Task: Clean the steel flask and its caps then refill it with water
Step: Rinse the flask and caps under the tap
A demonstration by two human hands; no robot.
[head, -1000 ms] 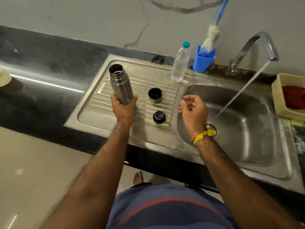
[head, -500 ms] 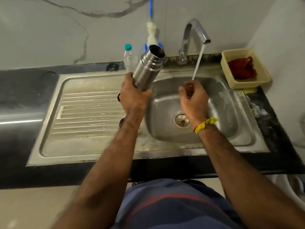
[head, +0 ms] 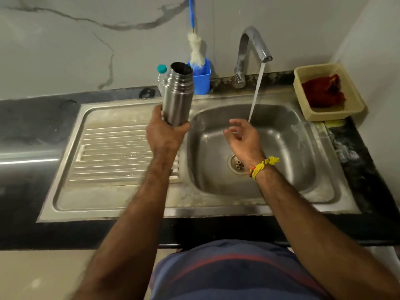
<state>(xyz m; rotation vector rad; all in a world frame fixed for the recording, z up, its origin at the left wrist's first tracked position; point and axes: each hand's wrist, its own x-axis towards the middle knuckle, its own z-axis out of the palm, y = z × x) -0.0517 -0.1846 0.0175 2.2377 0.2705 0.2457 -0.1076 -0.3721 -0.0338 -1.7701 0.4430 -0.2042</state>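
Note:
My left hand grips the base of the open steel flask, held nearly upright with its mouth up, above the sink's left rim. Over the basin my right hand is empty, fingers loosely spread, just left of the water stream falling from the tap. Both caps are hidden behind my left arm.
A ribbed drainboard lies left of the basin. At the back stand a plastic bottle with a teal cap and a blue cup holding a bottle brush. A beige basket with a red cloth sits at the right.
The flask went from the drainboard up and right toward the basin, then straightened from a rightward tilt. My right hand pulled back slightly left, out of the stream.

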